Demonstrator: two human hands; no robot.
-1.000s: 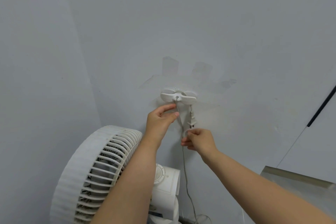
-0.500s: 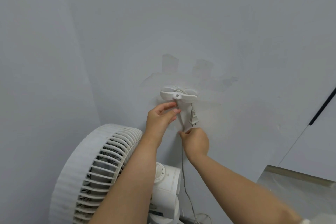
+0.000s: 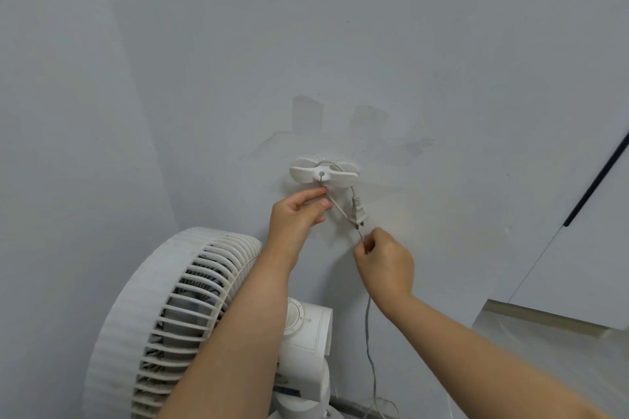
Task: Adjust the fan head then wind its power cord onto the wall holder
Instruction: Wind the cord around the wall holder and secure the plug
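The winding is under way and the fan head appears already dealt with: the cord (image 3: 368, 326) loops over the top of the holder (image 3: 308, 173) on the wall (image 3: 408, 44), and the plug (image 3: 359, 213) dangles just below its right wing. The left hand (image 3: 296, 214) has thumb and forefinger closed together on the cord right under the holder's centre, apparently pinning it there. The right hand (image 3: 384, 258), lower and to the right, has its fingers curled tight round the cord, drawing it taut on a slant. The next move probably calls for carrying that slack up and round the wings while the left hand keeps the first turn from slipping. The holder is smooth white plastic, a flat butterfly shape with a notch at its middle. The cord is thin, pale grey and limp, trailing down to the floor beside the fan (image 3: 163, 316), whose round ribbed grille is off-white plastic.
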